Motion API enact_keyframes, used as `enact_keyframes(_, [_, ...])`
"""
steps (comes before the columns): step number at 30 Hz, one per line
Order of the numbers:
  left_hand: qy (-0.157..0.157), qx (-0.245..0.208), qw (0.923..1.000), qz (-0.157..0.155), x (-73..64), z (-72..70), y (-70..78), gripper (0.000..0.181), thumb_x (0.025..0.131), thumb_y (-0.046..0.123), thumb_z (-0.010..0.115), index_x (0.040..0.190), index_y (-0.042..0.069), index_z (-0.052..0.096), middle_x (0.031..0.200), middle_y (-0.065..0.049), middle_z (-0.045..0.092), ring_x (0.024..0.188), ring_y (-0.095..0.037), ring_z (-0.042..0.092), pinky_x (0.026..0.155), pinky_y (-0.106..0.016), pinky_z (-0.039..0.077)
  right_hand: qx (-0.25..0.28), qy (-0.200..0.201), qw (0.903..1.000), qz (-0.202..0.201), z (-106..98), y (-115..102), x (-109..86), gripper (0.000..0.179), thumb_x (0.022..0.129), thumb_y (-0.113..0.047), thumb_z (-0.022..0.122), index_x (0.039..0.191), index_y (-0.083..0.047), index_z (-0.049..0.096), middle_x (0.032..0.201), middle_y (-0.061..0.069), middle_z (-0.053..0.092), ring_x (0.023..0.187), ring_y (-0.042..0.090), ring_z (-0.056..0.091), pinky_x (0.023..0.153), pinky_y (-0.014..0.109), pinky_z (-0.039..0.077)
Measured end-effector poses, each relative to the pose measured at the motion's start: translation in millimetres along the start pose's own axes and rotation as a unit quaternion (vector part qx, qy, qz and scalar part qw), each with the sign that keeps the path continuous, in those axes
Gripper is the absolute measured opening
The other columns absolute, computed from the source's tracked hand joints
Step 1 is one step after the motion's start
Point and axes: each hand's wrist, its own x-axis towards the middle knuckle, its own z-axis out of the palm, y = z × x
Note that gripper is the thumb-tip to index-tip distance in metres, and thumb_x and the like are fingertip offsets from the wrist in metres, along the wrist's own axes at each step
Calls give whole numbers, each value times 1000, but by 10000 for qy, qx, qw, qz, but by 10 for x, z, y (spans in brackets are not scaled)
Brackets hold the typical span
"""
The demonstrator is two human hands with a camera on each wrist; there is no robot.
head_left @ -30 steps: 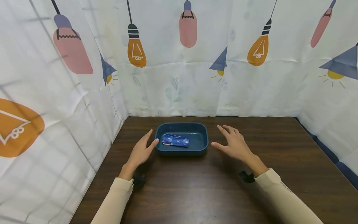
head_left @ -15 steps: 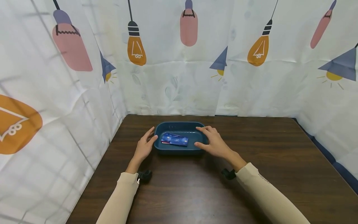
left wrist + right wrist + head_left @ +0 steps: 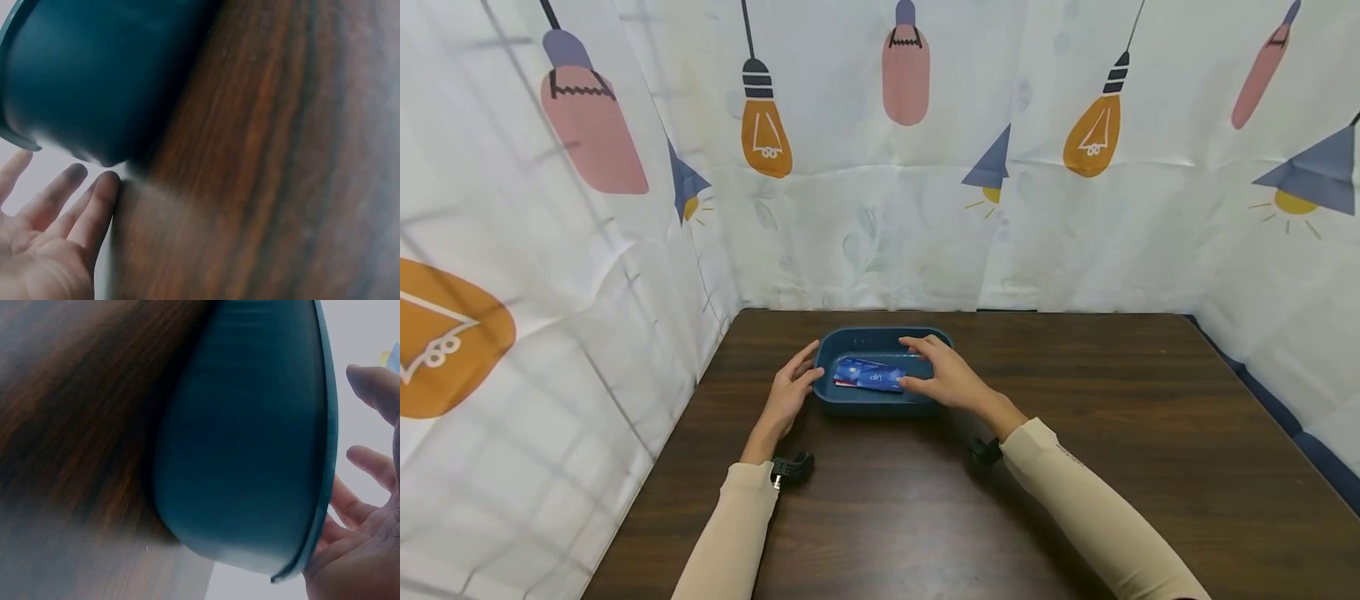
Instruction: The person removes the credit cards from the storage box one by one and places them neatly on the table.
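At least 2 blue cards (image 3: 871, 377) are lying overlapped inside the dark blue tray (image 3: 883, 408), their right end meeting the thumb tip of the right hand (image 3: 953, 379) in the head view; whether they are touching, I cannot tell. That hand is hovering over the tray's right end, its thumb and index finger standing well apart, gripping nothing. The left hand (image 3: 785, 398) is resting beside the left end, its fingers loosely spread and holding nothing; I cannot tell whether the tips are touching the wall.

The cards are looking thin, light, fairly stiff and slick, so they are probably inviting a pinch across the long edges between right thumb and index finger, and risking sliding apart if squeezed unevenly. The tray, seemingly rigid, is offering its rim beside the left fingers for steadying.

I am counting 1 tray, 2 hands, 2 dark wrist devices (image 3: 794, 468) (image 3: 987, 452) and 1 wooden table (image 3: 880, 508) below the fingers; more cards may be hiding underneath.
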Motion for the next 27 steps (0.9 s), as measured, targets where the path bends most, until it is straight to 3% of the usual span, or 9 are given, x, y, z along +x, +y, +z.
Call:
enact_keyframes(3, [-184,-265,9995,-41,9,-24,-27,57,105,15,57,159,24,40,159,-18,43,142,-34,46,114,-49,42,93,-119,9999,-3,20,-5,63,72,94,-32,75,156,-19,43,141,20,53,129,38,56,100,53,52])
enact_keyframes(6, [-359,-520,9980,-1,13,-39,-44,59,105,14,58,160,22,39,162,-16,38,147,-33,40,110,-36,47,151,-231,9996,2,42,5,126,73,94,-32,75,157,-19,41,141,20,53,129,38,56,101,52,52])
enact_keyframes(9, [-504,-766,9957,88,12,-55,-62,60,105,13,58,160,18,37,164,-15,35,150,-32,36,97,-19,50,140,-277,9995,-53,71,5,187,74,94,-31,75,157,-14,41,141,21,53,127,36,57,102,51,52])
enact_keyframes(11, [-563,-921,9941,120,3,-65,-74,60,105,12,58,160,17,37,165,-15,34,151,-33,35,94,-16,50,111,-294,9995,-80,94,-6,227,74,94,-31,76,157,-13,42,138,21,54,126,35,58,101,50,52])
enact_keyframes(27, [-714,-1071,9915,161,-17,-99,-114,61,104,17,59,161,17,35,165,-17,33,152,-35,33,94,-16,51,-412,-740,9956,406,203,46,442,73,89,-30,82,151,-12,49,138,15,56,129,31,58,109,50,48])
